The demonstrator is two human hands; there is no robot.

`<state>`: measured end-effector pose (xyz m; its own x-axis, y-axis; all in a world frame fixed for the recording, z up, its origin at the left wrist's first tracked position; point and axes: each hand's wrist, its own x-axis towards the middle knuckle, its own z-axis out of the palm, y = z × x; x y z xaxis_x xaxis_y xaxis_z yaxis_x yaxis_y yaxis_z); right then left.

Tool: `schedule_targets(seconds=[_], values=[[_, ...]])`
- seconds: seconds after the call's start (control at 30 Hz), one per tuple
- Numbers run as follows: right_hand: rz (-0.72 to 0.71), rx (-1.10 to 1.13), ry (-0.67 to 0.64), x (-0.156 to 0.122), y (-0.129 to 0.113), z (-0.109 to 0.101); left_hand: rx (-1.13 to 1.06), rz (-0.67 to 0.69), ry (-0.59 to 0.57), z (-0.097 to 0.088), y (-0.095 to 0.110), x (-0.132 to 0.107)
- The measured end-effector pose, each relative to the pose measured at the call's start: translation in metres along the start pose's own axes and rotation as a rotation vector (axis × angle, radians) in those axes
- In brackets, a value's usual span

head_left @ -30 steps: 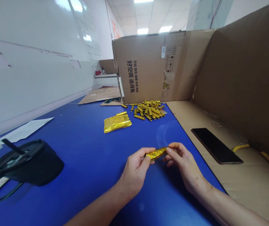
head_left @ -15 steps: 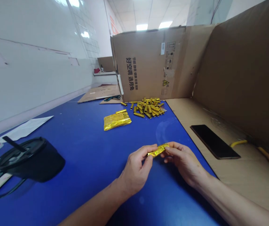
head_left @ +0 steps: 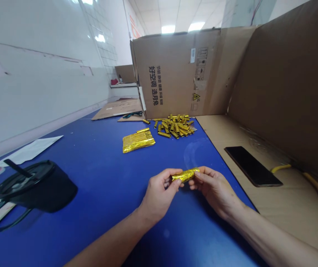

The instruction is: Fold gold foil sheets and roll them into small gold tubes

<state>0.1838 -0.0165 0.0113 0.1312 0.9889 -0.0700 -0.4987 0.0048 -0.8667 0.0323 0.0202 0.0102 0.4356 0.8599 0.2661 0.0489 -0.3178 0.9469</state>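
- Over the blue counter (head_left: pixel 100 178), I am pinching a crumpled gold foil strip (head_left: pixel 185 175) in mid-air, just above the surface.
- My left grip (head_left: pixel 159 194) is closing narrowly on one end, thumb on top and fingers beneath.
- My right grip (head_left: pixel 216 191) is holding the other end just as narrowly, nearly touching the left.
- I am judging that even fingertip pressure suits this thin foil best, so I am pressing gently to avoid tearing it.
- Farther along the counter, a loose pile of gold foil tubes (head_left: pixel 174 127) is lying near a flat foil bundle (head_left: pixel 138 141).
- To my right, a black phone (head_left: pixel 252 166) is resting on a cardboard sheet (head_left: pixel 225 129).
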Motion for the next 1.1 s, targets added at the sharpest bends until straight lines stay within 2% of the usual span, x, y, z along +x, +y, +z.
schedule_targets(seconds=[0.17, 0.5, 0.67, 1.1], values=[[0.002, 0.009, -0.038, -0.0018, 0.0009, 0.0007, -0.024, -0.018, 0.01, -0.0006, 0.0012, 0.001], [0.004, -0.029, 0.026, -0.0009, 0.002, -0.0004, 0.146, 0.076, 0.006, -0.0006, -0.0017, -0.001], [0.013, -0.024, 0.04, 0.0001, 0.0007, -0.0003, 0.153, 0.084, -0.011, -0.0004, 0.0002, -0.0027], [0.038, -0.01, -0.035, -0.001, -0.0004, 0.0009, 0.161, 0.069, 0.005, -0.0012, 0.0023, -0.0004]])
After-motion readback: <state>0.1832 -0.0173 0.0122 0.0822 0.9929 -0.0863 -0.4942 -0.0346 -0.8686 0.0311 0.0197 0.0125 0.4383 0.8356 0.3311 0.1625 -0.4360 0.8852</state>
